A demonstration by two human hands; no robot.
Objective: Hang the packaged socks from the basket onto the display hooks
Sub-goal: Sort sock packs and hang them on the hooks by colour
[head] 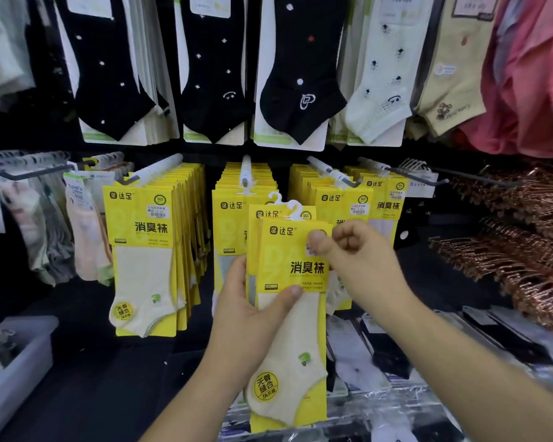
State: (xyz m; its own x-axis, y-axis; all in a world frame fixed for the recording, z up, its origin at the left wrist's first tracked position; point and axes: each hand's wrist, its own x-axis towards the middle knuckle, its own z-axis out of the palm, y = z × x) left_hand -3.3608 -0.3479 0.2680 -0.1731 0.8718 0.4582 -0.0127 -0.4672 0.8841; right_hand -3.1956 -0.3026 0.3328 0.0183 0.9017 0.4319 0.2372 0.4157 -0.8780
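Observation:
My left hand (249, 311) grips a small stack of yellow sock packs (292, 314), thumb across the front card. Two white plastic hangers show at the stack's top, so there are at least two packs. My right hand (355, 253) pinches the front pack's top right corner between thumb and curled fingers. The stack sits in front of the middle display hook (246, 173), which carries a row of the same yellow packs (230, 218). More full hooks of yellow packs hang to the left (147, 237) and to the right (342, 199).
Black and pale socks on cards hang in a row above. Copper-coloured hangers (517, 237) are piled at the right. A clear plastic bin (20, 362) stands at the lower left. Bagged socks (380, 362) lie on the counter under my arms.

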